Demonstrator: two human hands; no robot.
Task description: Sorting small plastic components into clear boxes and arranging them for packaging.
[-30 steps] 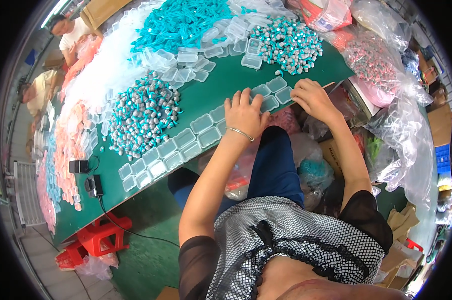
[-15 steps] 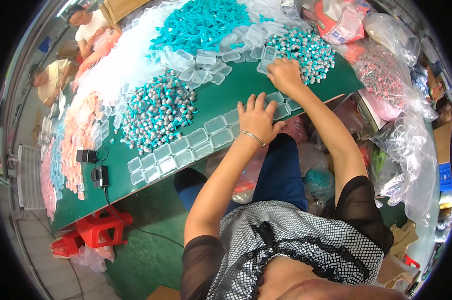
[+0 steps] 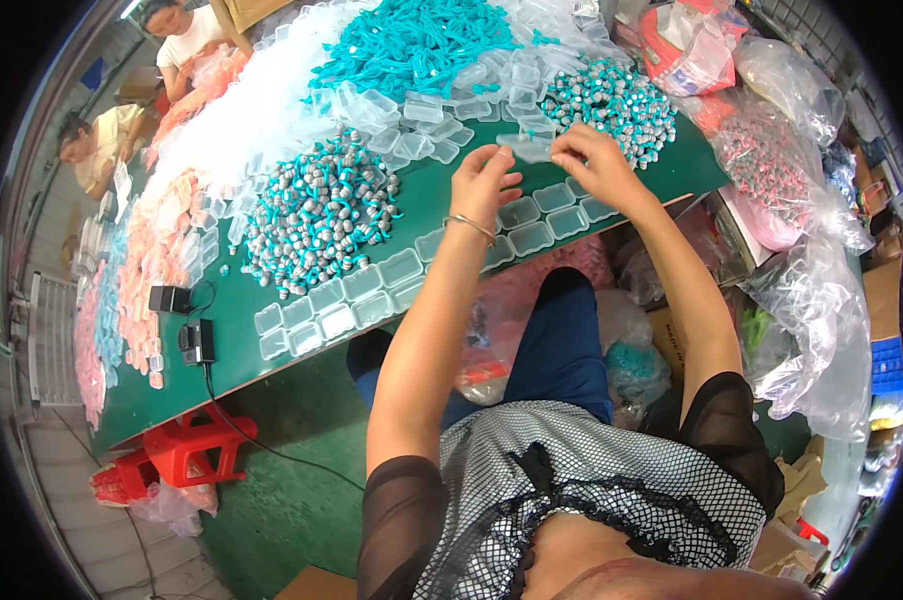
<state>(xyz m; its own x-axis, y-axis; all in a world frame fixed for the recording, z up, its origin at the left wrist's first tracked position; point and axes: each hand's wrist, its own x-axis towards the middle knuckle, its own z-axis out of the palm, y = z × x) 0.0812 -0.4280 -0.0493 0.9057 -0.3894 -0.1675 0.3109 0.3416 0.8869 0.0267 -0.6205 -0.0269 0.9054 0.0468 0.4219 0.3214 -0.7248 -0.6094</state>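
A clear plastic box (image 3: 532,149) is between my two hands, above the green table. My right hand (image 3: 600,168) pinches its right end with bent fingers. At its left end are the closed thumb and forefinger of my left hand (image 3: 484,186), the other fingers curled loosely below. Two rows of small clear boxes (image 3: 400,268) run along the table's near edge, partly under my left forearm. A heap of grey-and-teal small pieces (image 3: 317,215) lies left of my left hand. A similar heap (image 3: 612,108) sits just beyond my right hand.
Loose clear boxes (image 3: 427,130) and a teal pile (image 3: 412,45) cover the far side. Black devices (image 3: 198,341) with a cable stand at left, near peach pieces (image 3: 167,235). Plastic bags (image 3: 772,170) crowd the right; a red stool (image 3: 197,440) is below. Two people sit at far left.
My left hand has lifted off the box rows and moved up toward my right hand. My right hand has drawn back from the right heap, and a clear box is now between them.
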